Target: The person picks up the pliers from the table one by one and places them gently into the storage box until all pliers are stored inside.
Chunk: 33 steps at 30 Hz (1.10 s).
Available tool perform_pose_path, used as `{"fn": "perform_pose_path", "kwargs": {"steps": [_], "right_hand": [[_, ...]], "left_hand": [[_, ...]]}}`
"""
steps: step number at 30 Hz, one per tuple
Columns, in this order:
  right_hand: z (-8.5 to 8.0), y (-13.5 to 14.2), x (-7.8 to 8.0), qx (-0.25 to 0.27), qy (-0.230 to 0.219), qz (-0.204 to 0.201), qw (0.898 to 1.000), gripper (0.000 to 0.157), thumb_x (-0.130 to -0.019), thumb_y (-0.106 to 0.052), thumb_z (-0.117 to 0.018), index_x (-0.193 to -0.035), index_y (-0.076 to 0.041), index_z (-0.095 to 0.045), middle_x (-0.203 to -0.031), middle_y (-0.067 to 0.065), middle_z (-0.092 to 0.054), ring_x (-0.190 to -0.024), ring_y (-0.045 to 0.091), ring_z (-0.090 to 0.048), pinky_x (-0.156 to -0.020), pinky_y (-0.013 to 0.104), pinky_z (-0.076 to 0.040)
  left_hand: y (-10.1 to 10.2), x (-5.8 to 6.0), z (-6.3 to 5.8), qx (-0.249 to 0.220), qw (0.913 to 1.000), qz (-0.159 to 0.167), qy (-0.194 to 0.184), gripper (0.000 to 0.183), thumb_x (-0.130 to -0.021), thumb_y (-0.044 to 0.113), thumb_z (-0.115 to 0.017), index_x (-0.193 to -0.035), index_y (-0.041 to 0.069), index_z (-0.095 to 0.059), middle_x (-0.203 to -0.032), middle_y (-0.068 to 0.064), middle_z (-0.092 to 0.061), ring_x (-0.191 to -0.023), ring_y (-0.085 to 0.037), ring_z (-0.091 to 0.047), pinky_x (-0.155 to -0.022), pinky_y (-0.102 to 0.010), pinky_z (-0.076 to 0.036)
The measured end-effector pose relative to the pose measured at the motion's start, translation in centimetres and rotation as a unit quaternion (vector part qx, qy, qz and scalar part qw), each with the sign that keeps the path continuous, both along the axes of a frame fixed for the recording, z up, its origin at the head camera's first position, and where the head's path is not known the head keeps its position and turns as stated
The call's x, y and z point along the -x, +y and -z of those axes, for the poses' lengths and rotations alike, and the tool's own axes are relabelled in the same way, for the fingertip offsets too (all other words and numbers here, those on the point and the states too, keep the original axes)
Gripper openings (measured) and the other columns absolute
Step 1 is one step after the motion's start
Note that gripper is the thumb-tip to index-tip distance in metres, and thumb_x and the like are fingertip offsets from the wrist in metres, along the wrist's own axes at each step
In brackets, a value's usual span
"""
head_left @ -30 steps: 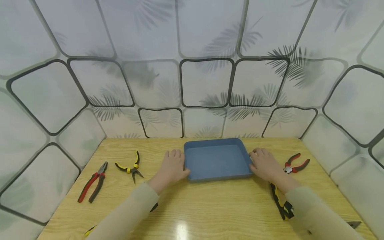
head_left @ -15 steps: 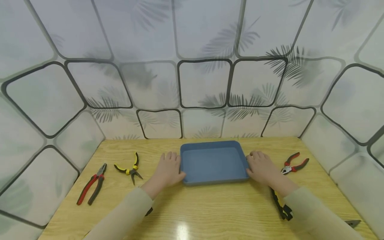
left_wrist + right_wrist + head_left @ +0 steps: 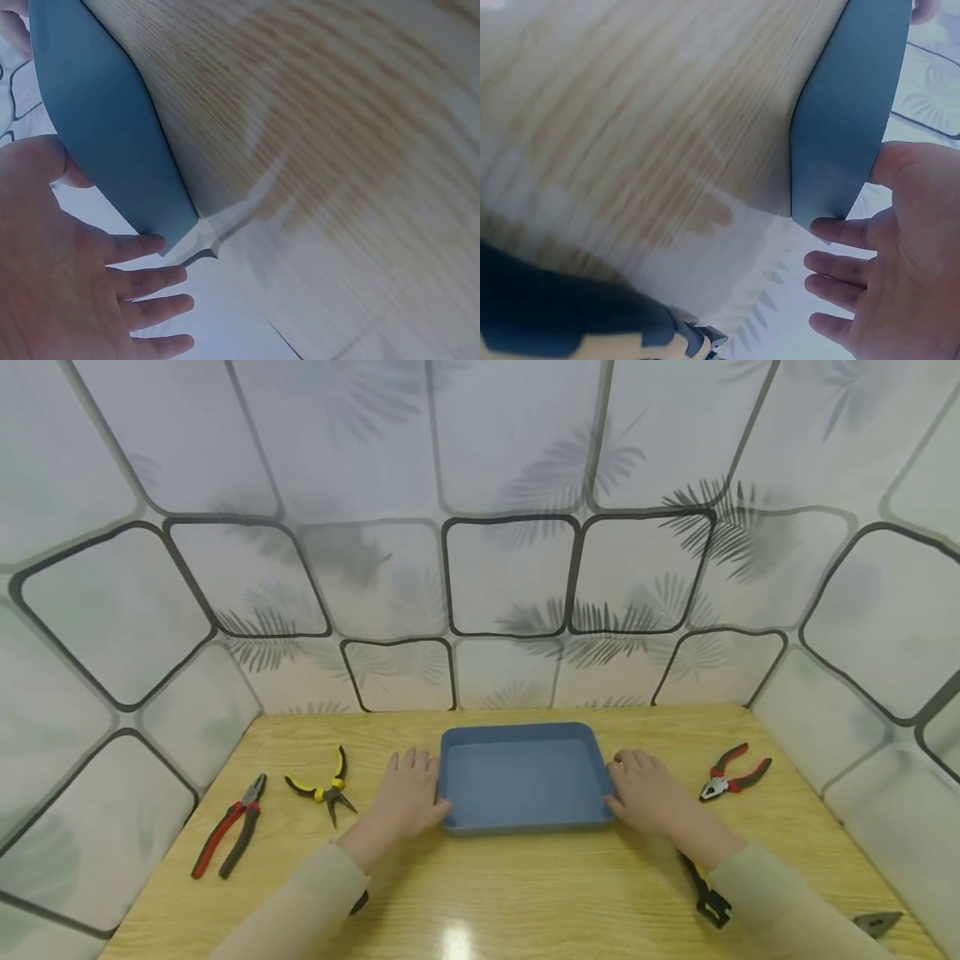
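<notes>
A shallow blue rectangular tray (image 3: 525, 781) lies on the wooden table between two hands. At its left end my left hand (image 3: 405, 797) grips the wall, thumb over the rim near the front corner. My right hand (image 3: 645, 793) holds the opposite end the same way. In the left wrist view the index fingertip touches the tray's (image 3: 112, 120) outer end wall, and the other fingers extend past it. The right wrist view shows a similar hold, with the thumb tip hidden behind the tray's (image 3: 847, 105) wall.
Red-and-black pliers (image 3: 232, 827) and yellow-and-black pliers (image 3: 330, 789) lie left on the table (image 3: 480, 893). Other red-handled pliers (image 3: 731, 772) lie right. A yellow-and-black tool (image 3: 705, 893) is partly under the right forearm, near a grey metal tip (image 3: 877, 922). Patterned walls surround the table.
The tray has slid a little left and nearer to me, with both hands moving along on its ends. More of the red-handled pliers on the right now shows.
</notes>
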State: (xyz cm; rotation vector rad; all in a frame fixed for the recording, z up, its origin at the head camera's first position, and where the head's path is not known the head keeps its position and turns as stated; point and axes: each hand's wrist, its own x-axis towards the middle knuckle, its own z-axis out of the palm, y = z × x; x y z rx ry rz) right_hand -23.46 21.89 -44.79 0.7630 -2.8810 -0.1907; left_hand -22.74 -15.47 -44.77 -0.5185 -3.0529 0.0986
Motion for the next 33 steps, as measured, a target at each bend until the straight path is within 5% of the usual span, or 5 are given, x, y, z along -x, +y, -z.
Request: {"fn": "perform_pose_path", "kwargs": {"steps": [33], "right_hand": [[1.0,-1.5,-2.9,0.072,-0.011,-0.007,0.997,0.044,-0.092,-0.034,-0.057,-0.12,-0.001,-0.052,-0.114,0.017,-0.053,-0.103,0.032,-0.053,-0.083,0.046,-0.046]], "left_hand": [[-2.0,-2.2,0.7,-0.018,0.9997,-0.006,0.015,0.067,-0.085,0.047,-0.052,-0.133,0.001,-0.044,-0.131,-0.02,-0.048,-0.122,-0.037,-0.045,-0.099,-0.054,-0.034]]}}
